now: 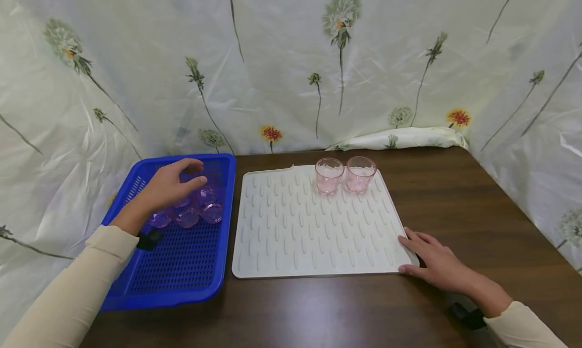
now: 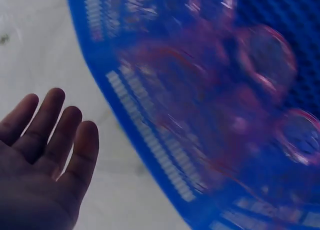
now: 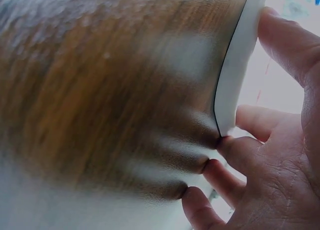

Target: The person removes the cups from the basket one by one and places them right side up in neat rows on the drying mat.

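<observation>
My left hand (image 1: 175, 184) hovers over the blue plastic basket (image 1: 229, 227), fingers spread loosely with nothing between them. Below it, several pink-tinted glasses (image 1: 211, 213) lie in the basket's far half; the left wrist view shows them blurred, beside the empty-palmed hand. My right hand (image 1: 436, 262) rests at the near right corner of the white ridged mat (image 1: 313, 237), its fingertips touching the mat's edge and the table. Two pink glasses, one (image 1: 329, 176) on the left and another (image 1: 361, 175) close to its right, stand at the mat's far right part.
Brown wooden table (image 1: 454, 201) surrounds the mat, reaching to its right and front. A floral curtain (image 1: 273, 75) hangs behind and at both sides, and a fold of it (image 1: 404, 138) lies on the table's back edge.
</observation>
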Demonstrator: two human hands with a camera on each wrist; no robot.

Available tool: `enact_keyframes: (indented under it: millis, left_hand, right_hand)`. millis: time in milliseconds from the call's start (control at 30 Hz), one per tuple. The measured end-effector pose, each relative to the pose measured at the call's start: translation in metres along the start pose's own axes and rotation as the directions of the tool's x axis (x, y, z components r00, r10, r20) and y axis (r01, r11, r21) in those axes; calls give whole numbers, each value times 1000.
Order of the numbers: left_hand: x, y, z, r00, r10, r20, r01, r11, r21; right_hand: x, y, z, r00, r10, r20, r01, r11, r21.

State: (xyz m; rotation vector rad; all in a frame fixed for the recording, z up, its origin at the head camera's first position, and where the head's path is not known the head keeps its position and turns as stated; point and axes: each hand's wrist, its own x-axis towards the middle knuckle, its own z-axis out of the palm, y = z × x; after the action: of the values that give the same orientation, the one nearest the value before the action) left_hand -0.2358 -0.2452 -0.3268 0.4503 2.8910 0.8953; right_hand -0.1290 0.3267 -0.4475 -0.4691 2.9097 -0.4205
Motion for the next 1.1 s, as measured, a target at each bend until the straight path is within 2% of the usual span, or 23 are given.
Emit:
enact_keyframes:
  millis: [167,300,467,567,667,767,867,967,1100]
  left_hand:
    - [-16,-25,-6,995,-93,-41,94,995,29]
    - [-26,-39,-11,988,-138,-76,141,989,43]
    - [-33,-52,-17,981,-159,-113,166,985,54]
    - [-36,-55,-18,979,-159,-124,169,983,75]
    - [-37,-58,-19,977,-189,-101,201,970,137]
    - [-37,-61,-19,970,-241,-31,241,942,235]
    - [-38,-65,-19,962,-270,33,247,920,303]
    - [-39,-68,-17,965,-260,33,235,916,324]
    - [-40,-72,-14,972,-236,1,219,904,366]
  right_hand:
    - [0,0,-2,1000,-15,-2,15,1000,-5]
    - [0,0,-1,1000,-21,-9,21,1000,-9]
    - [0,1,-1,1000,-18,-8,17,1000,-11]
    - [0,2,-1,1000,-14,-1,14,1000,-14]
    - [0,2,-1,1000,-12,-2,12,1000,-12]
    - [-1,2,-2,1000,-10,-3,10,1000,-9]
    - [-1,2,-1,1000,-12,-4,12,1000,-5]
    - [-1,3,0,1000,-15,-5,15,1000,-2]
    - [0,4,1,1000,-19,-9,19,1000,-2]
